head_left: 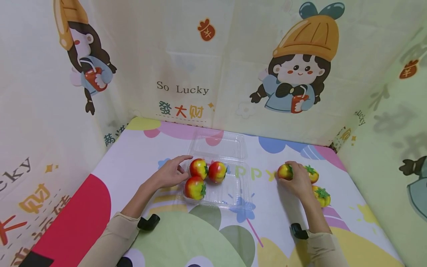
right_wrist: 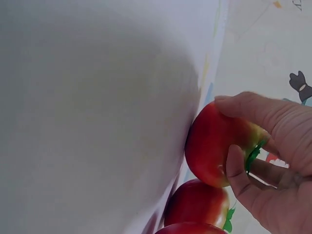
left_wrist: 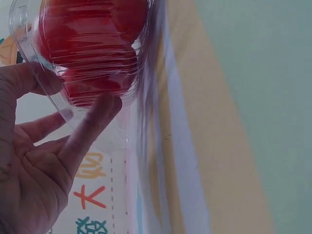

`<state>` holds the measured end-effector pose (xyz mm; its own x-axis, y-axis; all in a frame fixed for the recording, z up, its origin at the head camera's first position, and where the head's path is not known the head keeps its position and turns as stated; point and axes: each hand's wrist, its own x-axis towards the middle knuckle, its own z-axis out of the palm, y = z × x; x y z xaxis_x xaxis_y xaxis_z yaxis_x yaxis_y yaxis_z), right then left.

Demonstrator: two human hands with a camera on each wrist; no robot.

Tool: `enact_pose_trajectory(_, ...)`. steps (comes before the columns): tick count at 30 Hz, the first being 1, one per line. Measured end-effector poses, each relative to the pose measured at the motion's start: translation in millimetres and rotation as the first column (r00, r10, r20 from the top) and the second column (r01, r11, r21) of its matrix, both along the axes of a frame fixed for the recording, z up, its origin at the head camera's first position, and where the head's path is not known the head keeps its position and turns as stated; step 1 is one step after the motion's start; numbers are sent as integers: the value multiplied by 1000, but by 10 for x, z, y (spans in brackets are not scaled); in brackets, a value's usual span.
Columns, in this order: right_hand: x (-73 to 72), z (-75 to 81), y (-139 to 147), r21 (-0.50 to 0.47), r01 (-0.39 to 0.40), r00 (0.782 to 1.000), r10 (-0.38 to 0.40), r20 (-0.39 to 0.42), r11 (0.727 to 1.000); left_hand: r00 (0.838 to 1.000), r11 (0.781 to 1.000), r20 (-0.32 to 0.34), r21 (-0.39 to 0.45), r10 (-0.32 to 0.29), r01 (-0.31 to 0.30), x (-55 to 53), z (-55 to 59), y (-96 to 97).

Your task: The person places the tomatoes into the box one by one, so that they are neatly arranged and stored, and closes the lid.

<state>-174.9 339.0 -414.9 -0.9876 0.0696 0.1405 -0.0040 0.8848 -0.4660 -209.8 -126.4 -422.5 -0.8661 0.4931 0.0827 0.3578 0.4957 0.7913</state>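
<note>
My left hand (head_left: pixel 171 173) holds the left edge of a clear plastic box (head_left: pixel 230 196), one finger over the rim and another digit against the outer wall (left_wrist: pixel 100 73). Inside the box are three red-and-yellow toy fruits with green leafy tops, one in front (head_left: pixel 194 188), one behind (head_left: pixel 198 168) and one to the right (head_left: pixel 217 172). On the right side of the table, my right hand (head_left: pixel 298 181) grips a similar toy fruit (right_wrist: pixel 209 141) between thumb and fingers. Two more toy fruits, one farther (head_left: pixel 313 174) and one nearer (head_left: pixel 322 196), sit beside that hand.
The box's clear lid (head_left: pixel 217 144) lies folded back behind it. A printed cloth (head_left: pixel 160 237) covers the table. Printed hangings (head_left: pixel 233 74) rise behind it and on both sides.
</note>
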Motion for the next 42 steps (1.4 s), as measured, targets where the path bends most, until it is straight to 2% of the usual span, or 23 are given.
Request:
enact_pose_trajectory(6, 23, 9, -8, -11, 23, 1000, -23, 15, 1000, 996, 997, -75, 45, -54, 57, 3, -23, -12)
enact_pose_trajectory(16, 80, 48, -103, -85, 44, 999, -45, 0, 995, 993, 995, -90, 48, -79, 83, -2, -19, -22)
enact_pose_trajectory(24, 128, 68, -226, -101, -43, 991, 30, -130, 994, 992, 994, -85, 58, -89, 94, 1, -15, -31)
enact_pose_trajectory(30, 167, 115, -325, -117, -62, 992, 48, -119, 991, 988, 990, -107, 70, -112, 120, -17, -41, -38)
enact_pose_trajectory(42, 207, 137, -523, -126, -105, 983, 84, -161, 987, 991, 993, -89, 47, -101, 106, -14, -22, -29)
